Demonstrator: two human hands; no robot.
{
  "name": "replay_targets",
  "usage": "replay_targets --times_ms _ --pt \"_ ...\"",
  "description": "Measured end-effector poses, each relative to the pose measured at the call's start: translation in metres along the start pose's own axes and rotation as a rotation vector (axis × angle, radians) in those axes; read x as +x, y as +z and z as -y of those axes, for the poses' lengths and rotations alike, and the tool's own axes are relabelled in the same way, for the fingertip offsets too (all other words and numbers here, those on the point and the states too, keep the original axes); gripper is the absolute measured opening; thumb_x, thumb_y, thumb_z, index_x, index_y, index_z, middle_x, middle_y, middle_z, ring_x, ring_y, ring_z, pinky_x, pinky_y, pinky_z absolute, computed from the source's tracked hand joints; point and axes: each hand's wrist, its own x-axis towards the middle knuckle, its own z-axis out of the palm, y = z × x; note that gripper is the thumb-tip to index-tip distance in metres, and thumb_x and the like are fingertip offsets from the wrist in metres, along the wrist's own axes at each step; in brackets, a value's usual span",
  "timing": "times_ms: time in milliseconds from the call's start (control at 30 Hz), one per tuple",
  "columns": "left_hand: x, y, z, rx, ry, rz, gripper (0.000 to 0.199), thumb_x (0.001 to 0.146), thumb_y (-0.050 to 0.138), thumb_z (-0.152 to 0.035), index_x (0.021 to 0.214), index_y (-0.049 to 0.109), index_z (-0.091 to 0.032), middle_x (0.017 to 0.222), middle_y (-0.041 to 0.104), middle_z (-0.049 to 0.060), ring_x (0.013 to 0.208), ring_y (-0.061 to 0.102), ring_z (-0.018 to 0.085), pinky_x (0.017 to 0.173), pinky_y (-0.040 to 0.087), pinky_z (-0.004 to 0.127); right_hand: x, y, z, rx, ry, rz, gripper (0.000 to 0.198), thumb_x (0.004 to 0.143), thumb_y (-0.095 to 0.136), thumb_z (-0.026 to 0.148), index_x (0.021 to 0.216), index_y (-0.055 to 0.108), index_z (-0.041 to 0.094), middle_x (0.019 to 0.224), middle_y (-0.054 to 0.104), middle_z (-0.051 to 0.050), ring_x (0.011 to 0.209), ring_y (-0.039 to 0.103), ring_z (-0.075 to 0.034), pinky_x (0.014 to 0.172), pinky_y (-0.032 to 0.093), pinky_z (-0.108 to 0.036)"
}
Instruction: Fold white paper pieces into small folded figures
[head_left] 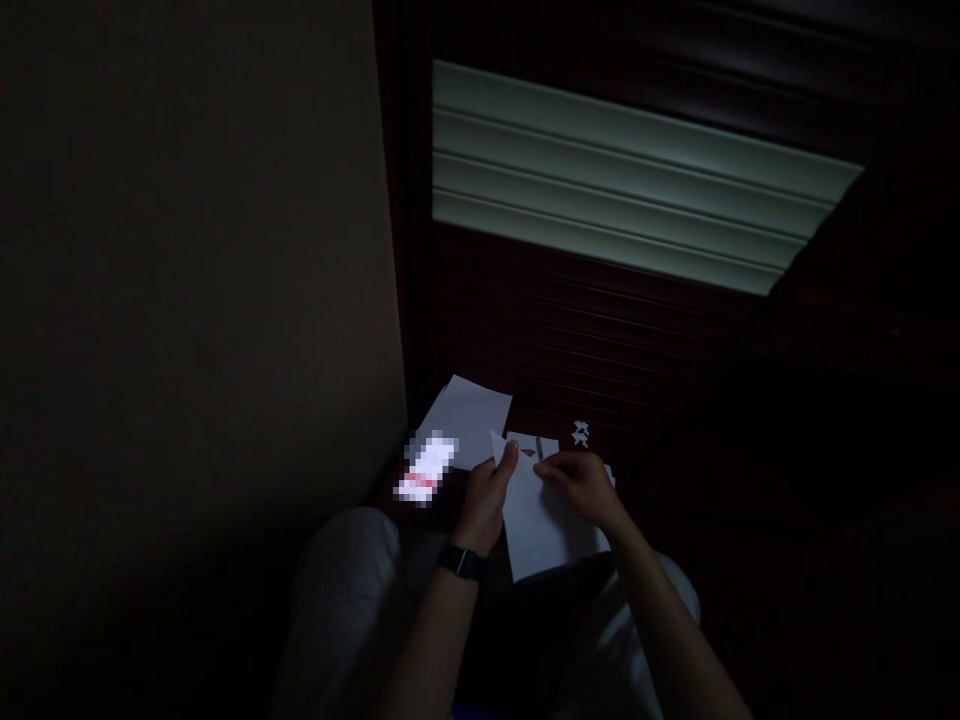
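Observation:
A white sheet of paper hangs tilted over my lap. My left hand grips its left side, thumb on top, and wears a dark wristband. On the sheet's upper edge, the thumb and fingers of my right hand are pinched together. Just beyond that edge lies another piece of white paper, with a slim dark object on it, perhaps a pen. A small reddish patch shows between the two papers. Dim light hides finer detail.
More white sheets lie at the far left, beside a bright, pixelated rectangle. Small star-like white pieces sit right of the papers. A wall rises on the left; a dark slatted panel stands ahead.

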Motion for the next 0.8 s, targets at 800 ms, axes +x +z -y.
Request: replay_targets --times_ms 800 --pt "0.020 -0.019 -0.027 0.193 0.133 -0.079 0.036 0.065 0.071 -0.037 0.088 0.068 -0.009 0.089 0.070 0.013 0.076 0.065 0.023 0.065 0.049 0.030 -0.019 -0.032 -0.043 -0.146 0.055 0.093 0.020 0.076 0.054 0.025 0.072 0.069 0.013 0.071 0.069 -0.005 0.069 0.063 -0.019 0.061 0.045 -0.025"
